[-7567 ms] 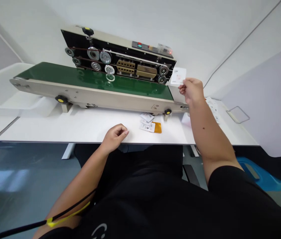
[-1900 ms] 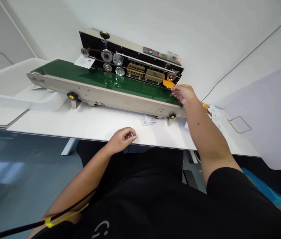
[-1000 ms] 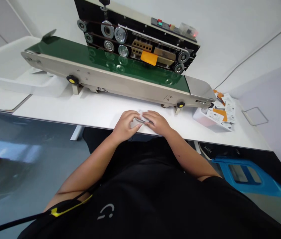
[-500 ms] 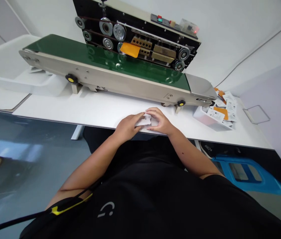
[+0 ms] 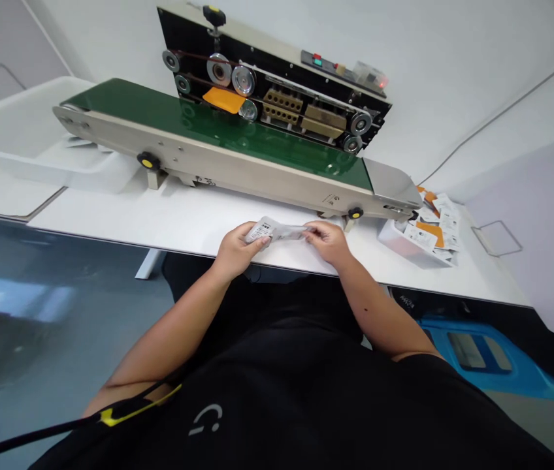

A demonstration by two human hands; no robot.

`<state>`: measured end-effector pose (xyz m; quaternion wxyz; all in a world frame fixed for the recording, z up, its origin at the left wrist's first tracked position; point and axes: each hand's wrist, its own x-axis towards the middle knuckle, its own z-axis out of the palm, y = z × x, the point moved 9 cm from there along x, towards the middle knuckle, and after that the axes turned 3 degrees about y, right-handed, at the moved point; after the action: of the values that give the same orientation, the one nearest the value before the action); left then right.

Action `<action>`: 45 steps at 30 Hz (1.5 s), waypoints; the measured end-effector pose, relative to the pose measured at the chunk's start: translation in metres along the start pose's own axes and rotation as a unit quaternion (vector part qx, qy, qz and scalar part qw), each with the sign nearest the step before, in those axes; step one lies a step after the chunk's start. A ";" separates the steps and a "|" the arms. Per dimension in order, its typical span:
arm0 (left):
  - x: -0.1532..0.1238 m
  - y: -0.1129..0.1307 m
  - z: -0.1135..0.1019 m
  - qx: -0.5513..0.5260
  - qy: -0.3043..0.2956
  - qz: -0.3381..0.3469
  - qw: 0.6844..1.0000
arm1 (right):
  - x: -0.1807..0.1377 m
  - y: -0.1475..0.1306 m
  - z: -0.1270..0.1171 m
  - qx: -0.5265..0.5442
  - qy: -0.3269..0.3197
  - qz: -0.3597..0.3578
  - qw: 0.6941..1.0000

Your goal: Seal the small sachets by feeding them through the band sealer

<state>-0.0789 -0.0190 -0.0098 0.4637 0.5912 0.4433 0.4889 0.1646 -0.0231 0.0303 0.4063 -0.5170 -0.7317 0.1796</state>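
My left hand [image 5: 236,251] and my right hand [image 5: 328,243] pinch opposite ends of a clear plastic bag [image 5: 281,230] just above the front of the white table [image 5: 110,219]. A white printed card [image 5: 261,230] shows inside the bag near my left hand. Beyond my hands stands a band sealer with a green conveyor belt [image 5: 267,137]. An orange sachet [image 5: 223,100] lies on the belt, to the left of the sealing blocks [image 5: 301,111]. Neither hand touches the machine.
At the right end of the sealer, a white box [image 5: 411,245] stands among several printed cards and orange sachets [image 5: 441,219]. A white plastic bin [image 5: 22,124] sits beyond the conveyor's left end. A blue stool [image 5: 477,352] stands on the floor at the lower right.
My hands have moved apart, and the clear bag now stretches between them. The orange sachet has travelled left along the belt.
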 end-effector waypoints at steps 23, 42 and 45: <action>-0.001 0.001 0.002 -0.057 -0.030 -0.001 0.998 | 0.112 0.092 -0.190 0.309 0.341 0.334 0.823; -0.001 0.000 0.006 -0.111 -0.049 0.007 0.993 | 0.127 -0.004 -0.137 0.014 0.292 0.082 0.953; -0.001 0.001 0.009 -0.153 -0.054 0.008 0.987 | 0.088 -0.034 -0.101 -0.033 0.250 0.004 0.968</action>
<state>-0.0704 -0.0208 -0.0092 0.5679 0.5424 0.3333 0.5218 0.2107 0.0264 0.1504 0.5583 -0.5616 -0.6102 0.0224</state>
